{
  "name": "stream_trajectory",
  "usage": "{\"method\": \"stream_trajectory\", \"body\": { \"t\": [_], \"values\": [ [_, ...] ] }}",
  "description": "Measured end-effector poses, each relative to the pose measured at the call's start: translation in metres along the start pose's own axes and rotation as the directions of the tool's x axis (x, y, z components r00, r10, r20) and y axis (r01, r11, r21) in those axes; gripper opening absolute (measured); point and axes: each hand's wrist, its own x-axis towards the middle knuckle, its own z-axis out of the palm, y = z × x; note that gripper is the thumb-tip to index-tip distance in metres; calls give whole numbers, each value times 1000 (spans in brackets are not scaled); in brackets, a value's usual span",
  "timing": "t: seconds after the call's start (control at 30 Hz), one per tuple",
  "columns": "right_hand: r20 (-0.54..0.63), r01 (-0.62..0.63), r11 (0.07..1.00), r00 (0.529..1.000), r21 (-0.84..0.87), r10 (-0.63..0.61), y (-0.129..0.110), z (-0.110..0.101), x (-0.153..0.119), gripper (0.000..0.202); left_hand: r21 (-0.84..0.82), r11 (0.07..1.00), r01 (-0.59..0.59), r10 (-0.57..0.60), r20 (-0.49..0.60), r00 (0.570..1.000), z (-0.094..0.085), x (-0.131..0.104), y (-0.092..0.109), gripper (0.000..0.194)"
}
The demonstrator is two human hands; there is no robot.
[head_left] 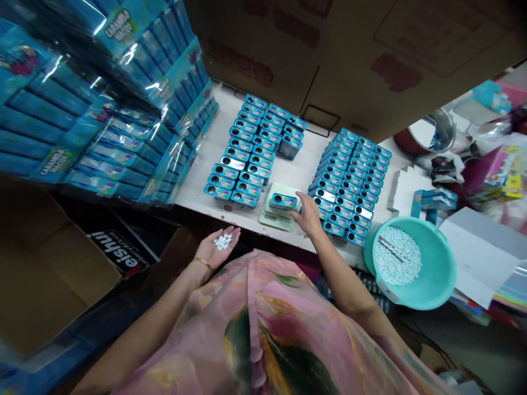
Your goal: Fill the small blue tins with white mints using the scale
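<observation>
My left hand [217, 249] is palm up below the table's front edge, cupping a small heap of white candies [223, 241]. On a small pale scale [276, 220] stands a blue candy tin [283, 201] with a dark round hole in its top. My right hand [308, 215] is at the tin's right end, thumb and forefinger on either side of it. Rows of similar blue tins [242, 147] stand left of the scale. Another block of tins [348, 184] is close to the right hand.
A turquoise basin [442, 269] with many white candies stands at the right. Plastic-wrapped packs of blue boxes [123, 104] are stacked at the left. A large cardboard box [337, 60] lines the table's back. An open carton [49, 274] sits at the lower left.
</observation>
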Motion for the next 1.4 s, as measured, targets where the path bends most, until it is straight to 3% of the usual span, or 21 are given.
{"method": "stream_trajectory", "body": {
  "t": [0.13,0.27,0.37,0.57,0.7,0.87,1.03,1.13,1.27,1.4],
  "values": [
    [10,187,978,982,93,-188,-39,2,-12,32,60,997,44,-47,58,997,5,1,-4,25],
    [282,386,912,867,139,-411,-91,29,-29,30,124,981,152,-170,155,973,23,5,-16,22],
    [433,398,917,825,13,-364,-108,46,-35,28,146,965,216,-240,169,956,33,9,-25,20],
    [538,447,892,770,-69,-344,-98,50,-37,19,249,923,293,-316,60,947,35,9,-35,22],
    [518,408,911,793,-61,-321,-91,53,-36,16,272,926,263,-293,79,953,43,8,-36,22],
    [361,390,919,849,60,-385,-79,39,-33,18,284,923,258,-304,132,943,57,11,-37,19],
    [175,239,966,951,97,-253,-59,7,-2,15,290,934,207,-284,257,924,78,17,-36,23],
    [143,170,983,974,63,-177,-47,-1,19,16,295,935,196,-282,286,916,86,19,-33,25],
    [160,144,989,976,20,-146,-39,3,31,20,267,946,184,-257,273,927,79,21,-29,26],
    [97,100,983,988,152,-116,-35,5,30,17,237,953,190,-247,240,939,67,18,-25,26]
  ]
}}
